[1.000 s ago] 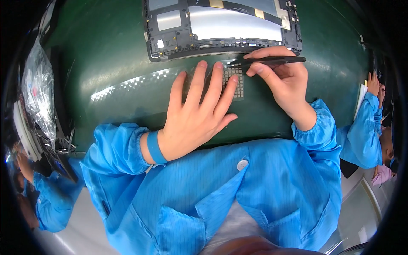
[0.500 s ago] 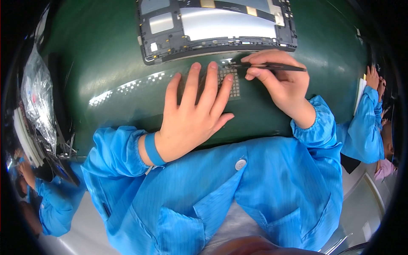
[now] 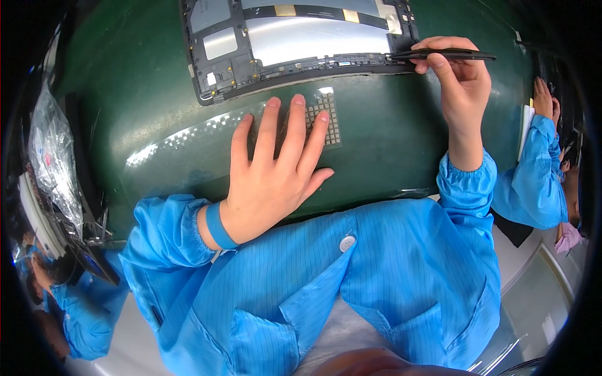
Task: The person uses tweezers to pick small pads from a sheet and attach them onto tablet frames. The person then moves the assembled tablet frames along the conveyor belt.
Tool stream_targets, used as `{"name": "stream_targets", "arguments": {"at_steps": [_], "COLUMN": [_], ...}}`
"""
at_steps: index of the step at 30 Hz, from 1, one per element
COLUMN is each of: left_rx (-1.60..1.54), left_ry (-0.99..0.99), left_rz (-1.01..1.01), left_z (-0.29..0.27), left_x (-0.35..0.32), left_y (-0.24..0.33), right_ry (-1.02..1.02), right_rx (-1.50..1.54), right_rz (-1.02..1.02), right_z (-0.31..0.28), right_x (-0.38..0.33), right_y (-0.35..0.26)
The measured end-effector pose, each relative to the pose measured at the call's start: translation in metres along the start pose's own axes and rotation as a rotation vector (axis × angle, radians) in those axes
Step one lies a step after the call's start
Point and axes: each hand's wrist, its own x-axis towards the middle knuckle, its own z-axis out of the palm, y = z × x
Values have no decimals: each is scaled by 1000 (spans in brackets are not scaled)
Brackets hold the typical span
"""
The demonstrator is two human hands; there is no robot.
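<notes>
We see left hand point(image 3: 276, 182) flat, fingers spread, palm down on green mat point(image 3: 389, 150), fingertips pressing small gridded parts sheet point(image 3: 328, 119); grips nothing. Right hand point(image 3: 461, 88) pinched closed around black tweezers point(image 3: 442, 56), tips touching right lower edge of opened tablet point(image 3: 295, 44) just beyond left fingertips. We judge work midway: back cover off, internals exposed, many grid cells look filled; tip contents too small to tell.

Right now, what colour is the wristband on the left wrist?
Blue wristband, seen in the head view.
</notes>
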Motion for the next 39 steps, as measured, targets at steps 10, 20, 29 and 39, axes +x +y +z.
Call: {"name": "stream_targets", "arguments": {"at_steps": [10,20,29,39], "left_rx": [1,-17,-16,-10], "left_ry": [0,18,29,34], "left_rz": [6,-14,-14,-7], "left_z": [0,4,4,3], "left_x": [-1,-2,-2,0], "left_y": [-1,-1,-2,-1], "right_ry": [3,-35,-90,-135], "right_rx": [-96,96,109,4], "right_rz": [0,154,249,187], "right_z": [5,73,82,79], "right_x": [-2,-11,-17,-16], "right_y": [-8,-34,-24,-25]}}
